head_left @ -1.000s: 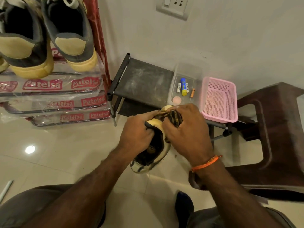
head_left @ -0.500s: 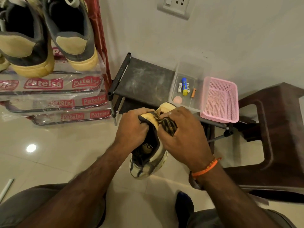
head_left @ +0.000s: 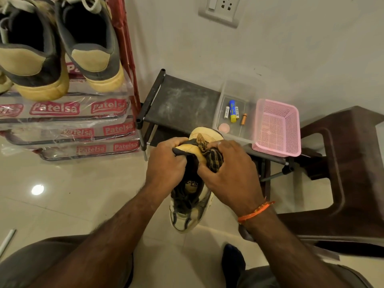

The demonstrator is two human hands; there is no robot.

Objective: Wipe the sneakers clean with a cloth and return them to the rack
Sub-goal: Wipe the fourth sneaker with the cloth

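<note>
Left hand (head_left: 166,163) grips sneaker (head_left: 190,202) (heel up); right hand (head_left: 228,169) clutches cloth (head_left: 214,159).

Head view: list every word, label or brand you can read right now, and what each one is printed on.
"Patelsa": repeated red labels on the clear plastic wrap around the shoe rack shelves.
"Z-Pl...": cut-off print on the insole of the sneaker held in the left hand.
Batteries in the clear box: printing too small to read.
</note>
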